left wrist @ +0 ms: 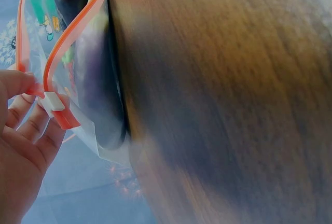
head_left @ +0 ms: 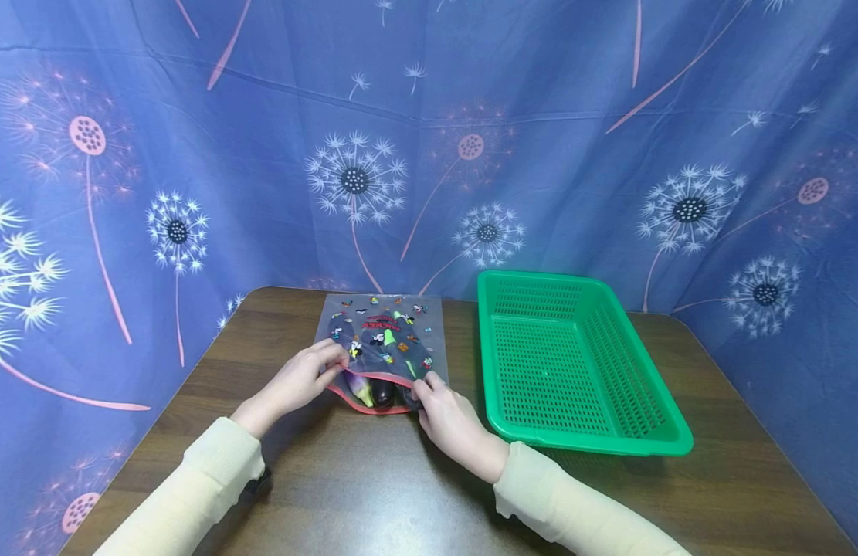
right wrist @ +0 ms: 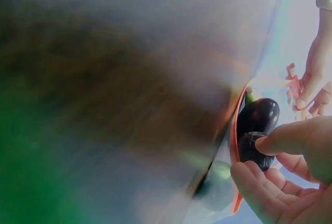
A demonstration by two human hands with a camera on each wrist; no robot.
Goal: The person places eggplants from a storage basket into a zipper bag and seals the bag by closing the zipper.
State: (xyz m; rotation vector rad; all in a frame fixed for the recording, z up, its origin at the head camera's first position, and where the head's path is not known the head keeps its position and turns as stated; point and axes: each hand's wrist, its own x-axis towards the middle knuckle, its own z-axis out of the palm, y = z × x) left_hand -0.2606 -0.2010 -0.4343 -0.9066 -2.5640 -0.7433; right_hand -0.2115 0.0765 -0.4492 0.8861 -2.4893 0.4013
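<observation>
A clear zip bag with cartoon prints and a red zip rim lies on the table, its mouth toward me and gaping. My left hand pinches the left end of the rim, beside the white slider. Inside the bag are a purple eggplant with a pale green end and a glossy dark eggplant. At the right of the mouth my right hand holds a dark, wrinkled avocado, thumb on top. Some of its fingers are along the rim's outer side. Deeper contents are partly hidden by the prints.
To the right of the bag stands a green plastic basket with slotted walls and floor. The brown wooden table reaches back to a blue dandelion-patterned cloth hanging behind it.
</observation>
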